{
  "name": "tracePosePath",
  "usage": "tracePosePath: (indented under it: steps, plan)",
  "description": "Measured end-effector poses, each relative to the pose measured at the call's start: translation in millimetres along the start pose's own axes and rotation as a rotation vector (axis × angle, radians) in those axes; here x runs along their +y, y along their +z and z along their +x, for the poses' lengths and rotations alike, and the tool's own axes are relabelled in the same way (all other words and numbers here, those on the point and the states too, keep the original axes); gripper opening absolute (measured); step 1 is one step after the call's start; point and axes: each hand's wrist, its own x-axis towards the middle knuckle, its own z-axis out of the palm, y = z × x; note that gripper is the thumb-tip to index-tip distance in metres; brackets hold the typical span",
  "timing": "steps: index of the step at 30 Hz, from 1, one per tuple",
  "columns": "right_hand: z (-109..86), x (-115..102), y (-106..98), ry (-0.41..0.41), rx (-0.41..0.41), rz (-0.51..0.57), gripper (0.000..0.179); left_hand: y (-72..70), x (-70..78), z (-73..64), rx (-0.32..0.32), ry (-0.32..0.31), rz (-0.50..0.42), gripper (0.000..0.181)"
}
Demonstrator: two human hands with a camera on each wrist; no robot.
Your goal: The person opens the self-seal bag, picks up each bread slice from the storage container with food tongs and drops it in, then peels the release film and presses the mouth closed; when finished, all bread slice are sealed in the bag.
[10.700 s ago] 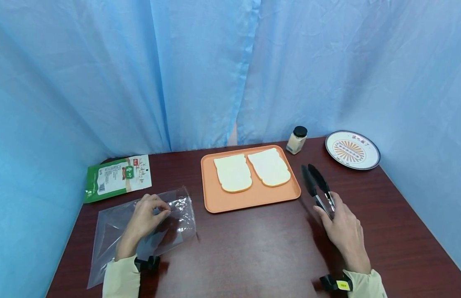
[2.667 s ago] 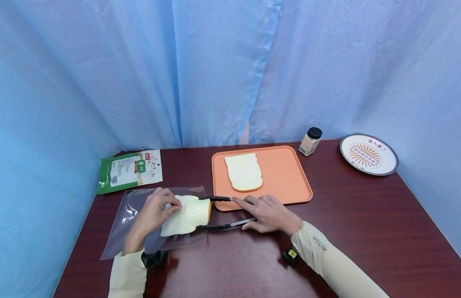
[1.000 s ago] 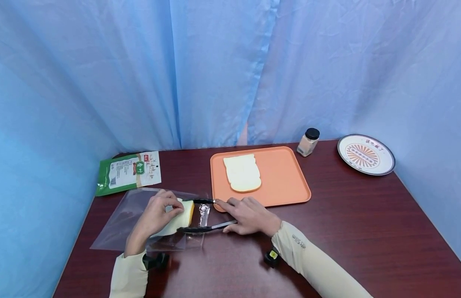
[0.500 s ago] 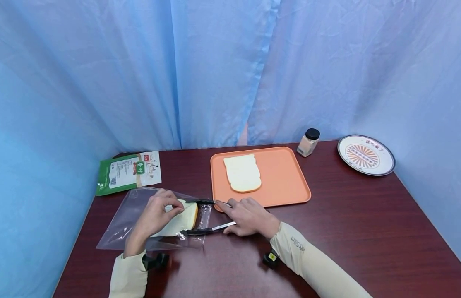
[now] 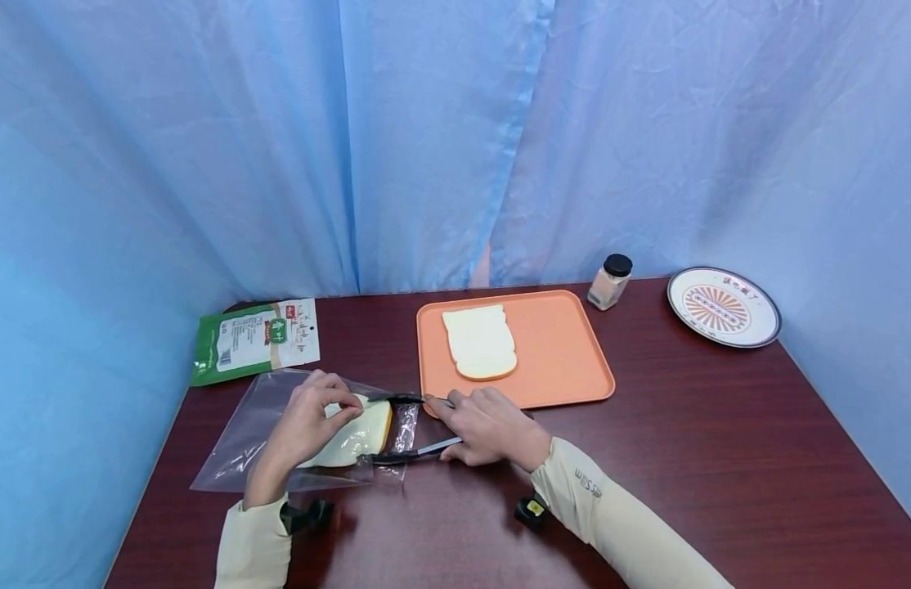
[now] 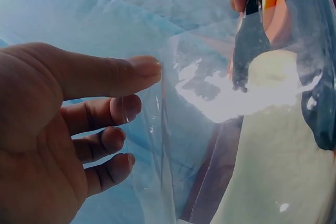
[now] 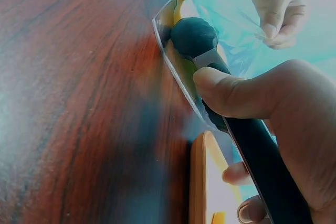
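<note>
My left hand (image 5: pixel 302 425) pinches the upper layer of a clear plastic bag (image 5: pixel 235 438) between thumb and fingers, lifting it a little. Inside the bag lies a bread slice (image 5: pixel 363 429), its brown crust edge toward the bag's mouth on the right; the left hand hides part of it. My right hand (image 5: pixel 492 429) grips black-and-steel tongs (image 5: pixel 439 446), whose spread black tips reach into the bag's mouth on either side of the slice. Whether the tips still touch it I cannot tell. The left wrist view shows the slice (image 6: pixel 278 156) through the plastic.
Just behind the tongs is an orange tray (image 5: pixel 558 352) bearing another bread slice (image 5: pixel 481 343). A green-and-white packet (image 5: pixel 257 339) lies behind the bag. A black-lidded jar (image 5: pixel 609 283) and a patterned plate (image 5: pixel 724 307) stand at the back right. Blue curtains enclose the table.
One slice has gone from the tray into the bag with the tongs. Over the last second the tongs' jaws have spread slightly; the left hand keeps its pinch.
</note>
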Motion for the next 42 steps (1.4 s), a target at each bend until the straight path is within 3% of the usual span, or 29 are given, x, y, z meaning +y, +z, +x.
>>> tracePosePath:
  steps: [11,22,35,42]
  plan:
    - [-2.9,-2.3,0.3,0.054,-0.020,0.092,0.083,3.6,0.5,1.1,-0.014,-0.011,-0.017,0.009]
    - [-1.8,-5.8,7.1,-0.026,0.047,0.045,0.085,6.2,-2.4,1.2,0.004,0.064,-0.015,0.011]
    - [1.0,-10.0,10.7,0.021,0.107,0.082,0.084,7.7,0.0,2.0,0.001,0.041,0.002,0.008]
    - [4.9,-15.2,9.6,0.033,0.097,0.094,0.083,9.9,0.4,1.9,-0.004,0.039,0.007,0.006]
